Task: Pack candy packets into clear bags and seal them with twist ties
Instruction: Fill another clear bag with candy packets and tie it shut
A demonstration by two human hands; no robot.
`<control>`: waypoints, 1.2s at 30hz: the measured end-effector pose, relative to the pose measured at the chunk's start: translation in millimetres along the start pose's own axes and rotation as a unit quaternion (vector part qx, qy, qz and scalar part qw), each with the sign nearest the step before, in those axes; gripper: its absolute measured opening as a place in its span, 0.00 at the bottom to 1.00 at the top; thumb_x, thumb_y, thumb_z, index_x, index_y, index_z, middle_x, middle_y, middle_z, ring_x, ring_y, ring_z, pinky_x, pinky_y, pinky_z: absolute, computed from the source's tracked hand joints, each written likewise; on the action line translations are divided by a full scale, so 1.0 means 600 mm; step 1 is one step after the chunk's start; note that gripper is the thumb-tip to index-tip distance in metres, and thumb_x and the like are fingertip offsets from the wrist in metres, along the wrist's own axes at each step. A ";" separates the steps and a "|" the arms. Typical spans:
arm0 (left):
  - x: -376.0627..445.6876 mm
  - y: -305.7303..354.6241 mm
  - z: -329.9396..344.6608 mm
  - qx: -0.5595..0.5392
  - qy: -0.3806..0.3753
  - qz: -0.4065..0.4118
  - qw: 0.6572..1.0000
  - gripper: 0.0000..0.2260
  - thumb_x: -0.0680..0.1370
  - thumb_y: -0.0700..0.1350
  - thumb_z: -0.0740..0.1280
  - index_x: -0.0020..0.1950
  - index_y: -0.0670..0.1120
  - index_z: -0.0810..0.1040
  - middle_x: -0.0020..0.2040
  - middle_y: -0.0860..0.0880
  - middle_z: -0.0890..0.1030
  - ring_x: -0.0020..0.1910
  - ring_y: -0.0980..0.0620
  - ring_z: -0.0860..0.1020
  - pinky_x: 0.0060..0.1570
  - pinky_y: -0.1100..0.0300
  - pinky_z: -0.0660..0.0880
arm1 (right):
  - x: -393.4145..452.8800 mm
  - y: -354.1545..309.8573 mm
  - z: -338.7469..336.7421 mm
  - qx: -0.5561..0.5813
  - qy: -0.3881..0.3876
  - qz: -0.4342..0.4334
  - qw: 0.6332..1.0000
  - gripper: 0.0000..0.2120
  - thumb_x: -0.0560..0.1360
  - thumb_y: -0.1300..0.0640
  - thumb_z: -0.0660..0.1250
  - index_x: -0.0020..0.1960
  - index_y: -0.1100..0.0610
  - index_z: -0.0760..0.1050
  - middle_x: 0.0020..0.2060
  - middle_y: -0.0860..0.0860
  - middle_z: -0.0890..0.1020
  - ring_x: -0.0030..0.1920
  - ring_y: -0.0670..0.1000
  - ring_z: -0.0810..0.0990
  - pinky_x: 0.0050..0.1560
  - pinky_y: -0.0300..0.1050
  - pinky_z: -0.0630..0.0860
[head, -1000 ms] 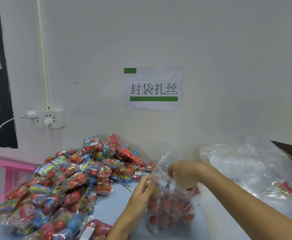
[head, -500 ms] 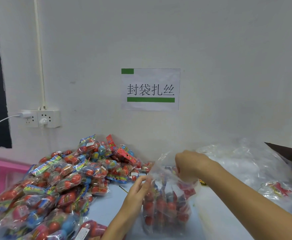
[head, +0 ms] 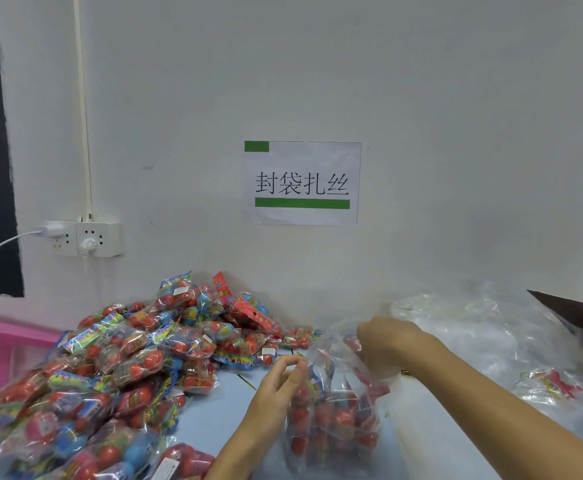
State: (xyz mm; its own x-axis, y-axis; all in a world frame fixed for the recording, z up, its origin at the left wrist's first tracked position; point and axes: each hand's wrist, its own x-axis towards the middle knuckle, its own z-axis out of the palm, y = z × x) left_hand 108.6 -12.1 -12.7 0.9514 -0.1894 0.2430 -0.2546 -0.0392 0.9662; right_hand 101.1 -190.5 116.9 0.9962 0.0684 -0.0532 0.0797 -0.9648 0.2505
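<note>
With the right hand (head: 385,344) pinching the clear bag (head: 335,417) mouth and the left hand (head: 279,382) pinching its near-left edge, gather the neck tightly above the candy before tying.

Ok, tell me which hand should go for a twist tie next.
Probably the left hand. It only pinches the bag's left rim, beside what looks like a tie on the table. The right hand grips the bag's mouth, holding it up.

Glossy crinkled plastic candy packets (head: 137,362); clear film bag (head: 331,420); matt wall (head: 421,98).
</note>
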 end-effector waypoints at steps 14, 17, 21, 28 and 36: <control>-0.004 0.002 0.001 0.026 0.026 0.017 0.999 0.10 0.84 0.50 0.58 0.54 0.53 0.79 0.46 0.50 0.81 0.38 0.67 0.78 0.39 0.73 0.74 | 0.005 0.047 0.009 0.389 0.194 -0.055 0.899 0.12 0.79 0.58 0.64 0.40 0.50 0.82 0.32 0.43 0.83 0.27 0.39 0.77 0.28 0.30 0.71; -0.004 0.001 0.001 0.016 0.036 0.035 0.999 0.10 0.84 0.47 0.58 0.53 0.49 0.79 0.44 0.43 0.81 0.38 0.63 0.79 0.39 0.72 0.74 | -0.001 0.063 0.029 0.494 0.337 -0.040 0.801 0.11 0.80 0.58 0.64 0.46 0.46 0.81 0.39 0.44 0.84 0.35 0.41 0.80 0.31 0.29 0.72; -0.002 0.004 0.004 -0.006 0.061 0.064 0.996 0.09 0.83 0.45 0.60 0.50 0.46 0.79 0.40 0.44 0.80 0.36 0.61 0.79 0.37 0.71 0.74 | -0.006 0.078 0.094 0.616 0.347 0.021 0.707 0.11 0.80 0.61 0.63 0.53 0.48 0.81 0.47 0.48 0.84 0.47 0.50 0.82 0.42 0.39 0.76; -0.002 0.008 0.010 0.043 0.104 0.103 0.988 0.11 0.83 0.45 0.60 0.44 0.46 0.77 0.31 0.55 0.75 0.31 0.61 0.72 0.33 0.70 0.69 | -0.002 0.067 0.149 0.706 0.068 -0.040 0.704 0.16 0.78 0.43 0.64 0.62 0.48 0.80 0.56 0.49 0.84 0.57 0.54 0.82 0.52 0.47 0.79; 0.001 -0.003 0.015 0.127 0.158 0.150 0.968 0.13 0.83 0.45 0.61 0.39 0.45 0.75 0.33 0.45 0.74 0.30 0.58 0.69 0.31 0.65 0.65 | 0.022 0.072 0.090 0.638 0.179 -0.050 0.748 0.08 0.78 0.58 0.69 0.43 0.58 0.85 0.31 0.45 0.81 0.33 0.42 0.76 0.35 0.32 0.72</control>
State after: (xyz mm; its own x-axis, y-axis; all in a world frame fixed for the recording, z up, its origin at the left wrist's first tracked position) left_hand 107.9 -21.1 -15.1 0.8237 0.0775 0.5617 -0.5234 -0.2768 0.8059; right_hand 116.1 -245.2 74.8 0.9512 -0.0002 0.3085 0.2838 -0.3920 -0.8751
